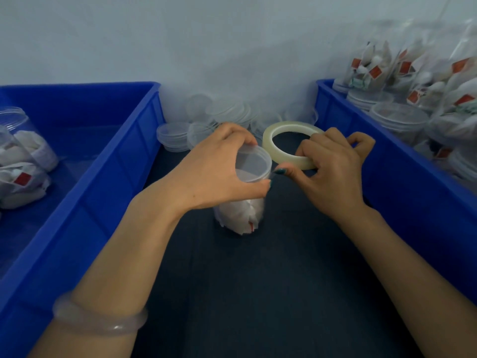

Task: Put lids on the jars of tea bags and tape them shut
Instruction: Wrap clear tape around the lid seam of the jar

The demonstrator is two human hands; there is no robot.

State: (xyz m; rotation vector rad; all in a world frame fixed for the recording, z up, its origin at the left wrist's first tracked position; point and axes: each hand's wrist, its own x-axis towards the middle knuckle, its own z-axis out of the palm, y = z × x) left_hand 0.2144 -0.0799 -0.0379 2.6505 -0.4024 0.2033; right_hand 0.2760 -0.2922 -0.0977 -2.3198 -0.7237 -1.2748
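Both bare forearms reach forward and converge. The left hand (216, 166) curls around the top of the lidded jar (251, 165). The right hand (333, 174) grips the tape roll (268, 143), its thumb stretched toward the left hand.

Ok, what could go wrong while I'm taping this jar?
The left hand grips the jar only near its lid, so a pull from the tape roll in the right hand might tip the upright jar. Whether the lid sits fully down cannot be told; taping it crooked would seal a gap.

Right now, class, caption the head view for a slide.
Left hand grips a lidded jar; right hand holds the tape roll beside it.
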